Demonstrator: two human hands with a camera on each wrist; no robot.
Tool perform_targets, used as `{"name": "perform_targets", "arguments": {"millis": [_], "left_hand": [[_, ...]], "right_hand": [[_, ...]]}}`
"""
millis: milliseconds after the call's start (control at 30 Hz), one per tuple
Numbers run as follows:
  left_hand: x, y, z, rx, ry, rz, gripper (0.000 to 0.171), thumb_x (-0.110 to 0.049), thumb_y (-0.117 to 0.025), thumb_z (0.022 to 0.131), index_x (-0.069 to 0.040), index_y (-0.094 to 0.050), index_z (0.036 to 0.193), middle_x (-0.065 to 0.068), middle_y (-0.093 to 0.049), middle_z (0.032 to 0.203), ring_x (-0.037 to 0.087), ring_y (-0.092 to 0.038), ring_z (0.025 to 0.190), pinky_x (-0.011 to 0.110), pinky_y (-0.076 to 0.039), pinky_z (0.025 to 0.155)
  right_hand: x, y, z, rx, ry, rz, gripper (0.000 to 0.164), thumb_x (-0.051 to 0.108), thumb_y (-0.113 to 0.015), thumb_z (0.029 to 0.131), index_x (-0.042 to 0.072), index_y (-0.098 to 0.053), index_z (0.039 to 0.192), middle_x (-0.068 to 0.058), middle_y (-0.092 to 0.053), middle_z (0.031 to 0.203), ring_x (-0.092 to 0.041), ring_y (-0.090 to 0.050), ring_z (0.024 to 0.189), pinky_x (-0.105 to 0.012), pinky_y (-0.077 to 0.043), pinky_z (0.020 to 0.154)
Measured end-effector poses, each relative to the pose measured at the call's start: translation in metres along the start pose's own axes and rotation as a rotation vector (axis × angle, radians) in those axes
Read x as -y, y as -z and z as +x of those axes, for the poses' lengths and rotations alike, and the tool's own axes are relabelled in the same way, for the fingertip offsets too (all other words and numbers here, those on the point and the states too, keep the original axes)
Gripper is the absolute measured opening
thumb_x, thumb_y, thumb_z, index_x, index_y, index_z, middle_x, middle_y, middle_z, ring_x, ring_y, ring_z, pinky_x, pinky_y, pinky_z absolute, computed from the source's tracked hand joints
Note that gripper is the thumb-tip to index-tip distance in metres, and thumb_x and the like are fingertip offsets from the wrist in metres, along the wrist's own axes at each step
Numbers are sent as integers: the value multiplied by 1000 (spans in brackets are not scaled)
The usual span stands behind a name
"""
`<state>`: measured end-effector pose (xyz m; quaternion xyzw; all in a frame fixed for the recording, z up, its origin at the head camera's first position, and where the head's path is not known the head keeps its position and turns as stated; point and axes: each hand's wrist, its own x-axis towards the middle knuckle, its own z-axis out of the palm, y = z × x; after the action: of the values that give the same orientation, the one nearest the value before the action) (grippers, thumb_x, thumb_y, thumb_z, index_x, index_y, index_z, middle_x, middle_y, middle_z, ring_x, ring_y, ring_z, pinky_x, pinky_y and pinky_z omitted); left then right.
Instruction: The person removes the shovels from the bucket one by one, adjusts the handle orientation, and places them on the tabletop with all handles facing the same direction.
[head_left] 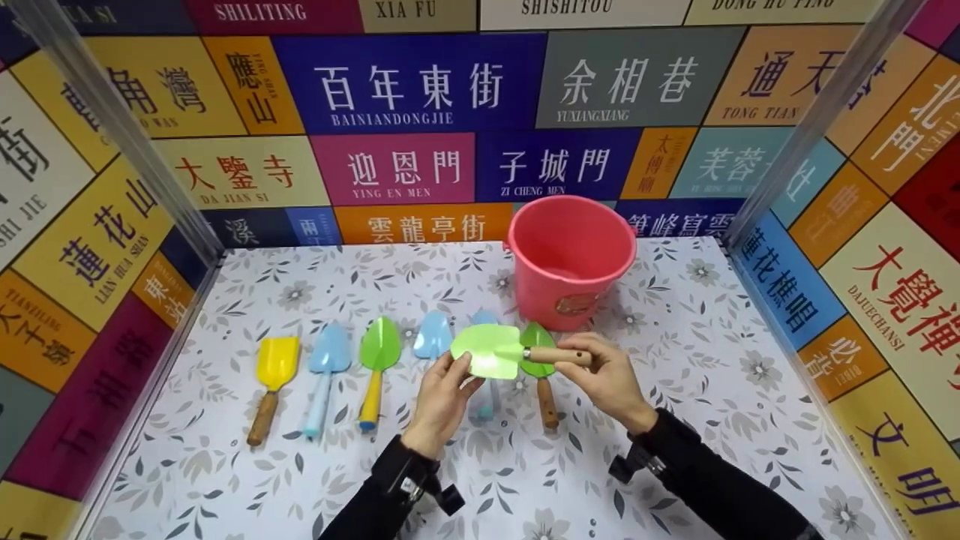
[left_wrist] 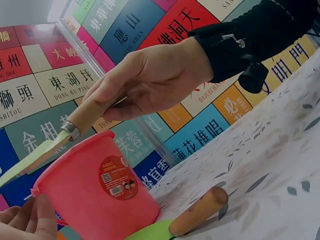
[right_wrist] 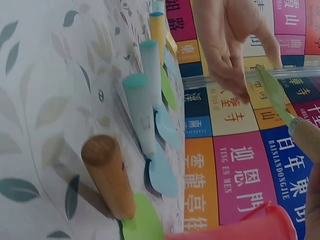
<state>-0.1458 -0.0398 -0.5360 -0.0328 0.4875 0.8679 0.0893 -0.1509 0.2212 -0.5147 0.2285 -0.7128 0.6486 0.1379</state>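
Observation:
My right hand grips the wooden handle of a light green garden trowel, held level above the table with its blade pointing left. My left hand is at the blade's far end. In the head view its thumb overlaps the blade edge, while its fingers look loosely extended in the right wrist view; firm contact cannot be told. Below the held trowel lie a green trowel with a wooden handle and a light blue trowel, both partly covered. Behind them stands a pink bucket.
To the left lie a yellow shovel, a light blue trowel, a green trowel with a yellow handle, and another light blue trowel. The flowered tabletop is bounded by walls of coloured lettered panels.

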Motion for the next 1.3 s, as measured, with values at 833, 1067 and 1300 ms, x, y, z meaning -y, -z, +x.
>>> {"name": "perform_targets", "arguments": {"millis": [833, 1067, 1300], "left_hand": [[-4, -7, -5, -100, -75, -17, 46, 2, -58, 107, 18, -49, 149, 0, -72, 113, 10, -74, 98, 24, -67, 91], [-24, -5, -9, -87, -253, 471, 35, -4, -71, 101, 18, -70, 129, 11, -80, 98, 3, -67, 85, 19, -60, 83], [-33, -9, -12, 137, -471, 784, 22, -2, -74, 99, 11, -79, 115, 28, -82, 100, 8, -71, 79, 20, -59, 76]], "right_hand": [[-2, -18, -4, 84, 150, -189, 32, -20, -81, 84, -13, -75, 114, -29, -72, 105, 5, -67, 101, -10, -56, 90], [11, -3, 9, 172, 240, -438, 45, -6, -92, 79, -6, -76, 121, -21, -77, 112, -20, -73, 99, -21, -61, 95], [16, 0, 13, 426, 148, -493, 44, 3, -94, 85, -5, -74, 124, -18, -80, 113, -36, -77, 101, -42, -68, 96]]}}
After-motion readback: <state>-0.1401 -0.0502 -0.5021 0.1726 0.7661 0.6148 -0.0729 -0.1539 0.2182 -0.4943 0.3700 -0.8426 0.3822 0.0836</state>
